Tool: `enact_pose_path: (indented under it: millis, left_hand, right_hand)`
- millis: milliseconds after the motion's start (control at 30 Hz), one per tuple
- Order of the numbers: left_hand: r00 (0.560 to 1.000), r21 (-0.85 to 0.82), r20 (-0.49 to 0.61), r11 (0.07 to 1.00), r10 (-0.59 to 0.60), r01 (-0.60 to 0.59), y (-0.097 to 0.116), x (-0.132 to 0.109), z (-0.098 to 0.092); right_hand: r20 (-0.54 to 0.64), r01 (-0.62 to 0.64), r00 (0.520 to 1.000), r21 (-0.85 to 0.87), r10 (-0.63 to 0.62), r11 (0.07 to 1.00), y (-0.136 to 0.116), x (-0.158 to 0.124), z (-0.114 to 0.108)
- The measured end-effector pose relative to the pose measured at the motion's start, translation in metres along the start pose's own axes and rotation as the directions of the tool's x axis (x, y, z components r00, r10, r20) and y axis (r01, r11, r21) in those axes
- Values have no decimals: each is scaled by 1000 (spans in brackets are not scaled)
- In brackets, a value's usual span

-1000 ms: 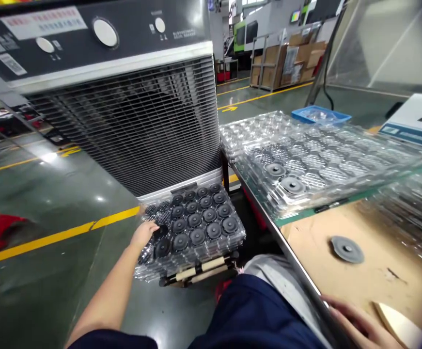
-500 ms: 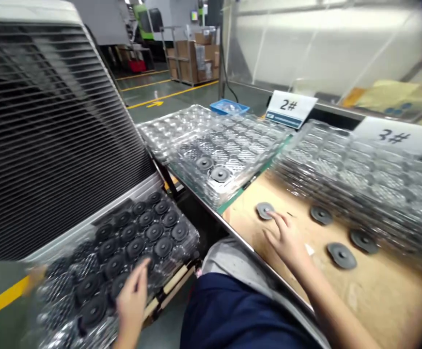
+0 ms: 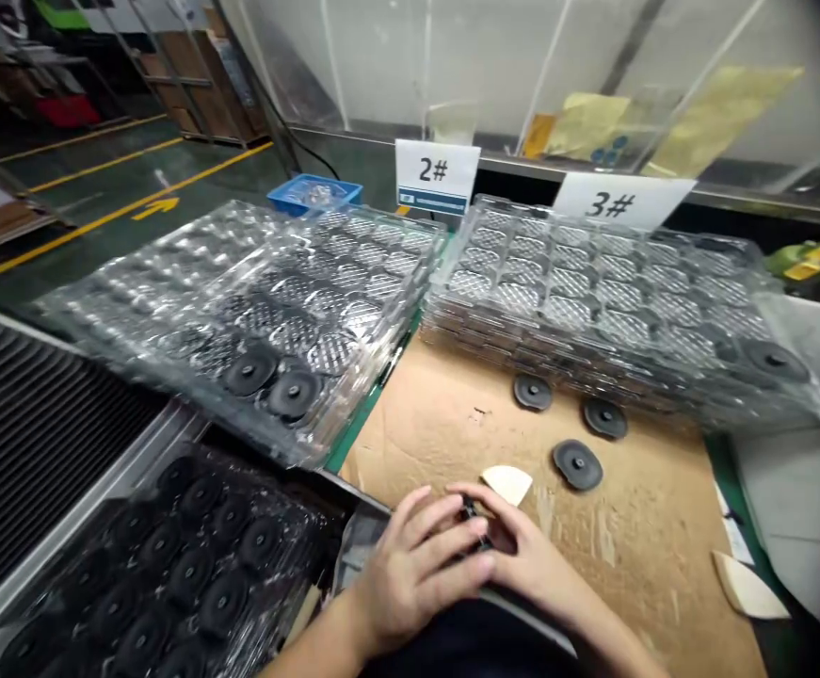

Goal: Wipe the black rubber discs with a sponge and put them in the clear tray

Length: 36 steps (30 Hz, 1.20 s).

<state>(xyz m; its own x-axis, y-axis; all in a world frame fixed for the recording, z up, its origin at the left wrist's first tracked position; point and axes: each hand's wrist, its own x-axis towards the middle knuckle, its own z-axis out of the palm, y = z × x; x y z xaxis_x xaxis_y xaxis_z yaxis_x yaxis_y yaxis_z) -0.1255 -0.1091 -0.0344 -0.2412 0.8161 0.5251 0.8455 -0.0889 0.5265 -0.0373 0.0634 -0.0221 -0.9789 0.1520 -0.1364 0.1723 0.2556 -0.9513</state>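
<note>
My left hand (image 3: 420,565) and my right hand (image 3: 522,556) meet at the cardboard's near edge, fingers curled round a small black part (image 3: 476,527) that they mostly hide. Just beyond them lies a cream wedge-shaped piece (image 3: 506,483). Farther out on the cardboard (image 3: 416,414) rest three dark round parts: one nearer (image 3: 577,464), one at the back left (image 3: 532,392) and one at the back right (image 3: 605,417). To the left, a clear moulded tray (image 3: 374,273) holds two dark discs (image 3: 295,390) in its front corner.
A lower tray full of dark discs (image 3: 190,573) sits at the bottom left. Stacked clear trays (image 3: 557,292) stand behind the cardboard, below the 2# sign (image 3: 436,177) and 3# sign (image 3: 611,201). A blue basket (image 3: 289,196) is at the back. Another cream wedge (image 3: 748,586) lies right.
The view has swung right. My left hand has left the lower disc tray and joined my right hand. The grey disc under my right fingertips is gone from its spot on the cardboard.
</note>
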Motion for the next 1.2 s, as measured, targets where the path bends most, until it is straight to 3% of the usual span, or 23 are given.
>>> enact_pose_path:
  millis: [100, 167, 333, 400, 433, 500, 533, 567, 633, 700, 833, 1100, 1200]
  left_hand:
    - [979, -124, 169, 988, 117, -96, -4, 26, 4]
    - [973, -237, 204, 970, 111, -61, -7, 39, 5]
    - [967, -448, 253, 886, -1, 118, -13, 59, 8]
    - [955, -543, 196, 787, -221, 294, -12, 63, 11]
    - [902, -630, 168, 660, -398, 409, -11, 65, 12]
    - [673, -822, 226, 233, -704, 520, -9, 68, 14]
    - [567, -875, 304, 11, -766, 484, -9, 70, 14]
    - [513, -894, 381, -166, -769, 416, -9, 71, 14]
    - [501, -887, 461, -358, -733, 293, -9, 74, 12]
    - [497, -880, 472, -421, -729, 218, -10, 76, 11]
    - [469, -862, 497, -478, -730, 169, -8, 80, 10]
    - [402, -836, 531, -539, -746, 102, -3, 87, 13]
    - [382, -822, 556, -556, -738, 124, -2, 91, 16]
  right_hand:
    - [84, -188, 982, 391, 169, 901, 0, -19, -6]
    - [95, -237, 971, 498, 218, 834, 1, -23, -8]
    - [-1, -181, 981, 339, 193, 923, -5, -17, -17]
    - [-23, -140, 988, 249, 150, 958, -9, -14, -23]
    - [-56, -120, 990, 186, 133, 975, -9, -13, -27]
    - [-192, -119, 975, -26, 112, 992, -7, -12, -33]
    - [-276, -153, 956, -168, 103, 974, -4, -12, -35]
    - [-338, -197, 937, -308, 87, 931, 1, -12, -36]
    - [-363, -243, 931, -515, 48, 822, 14, -10, -36]
    - [-322, -223, 947, -596, 25, 771, 30, -7, -33]
    - [-336, -189, 942, -574, -19, 796, 50, 4, -30]
    - [-303, -58, 949, -444, -89, 894, 33, -1, -25]
    - [-306, -75, 950, -415, -61, 907, 26, -3, -33]
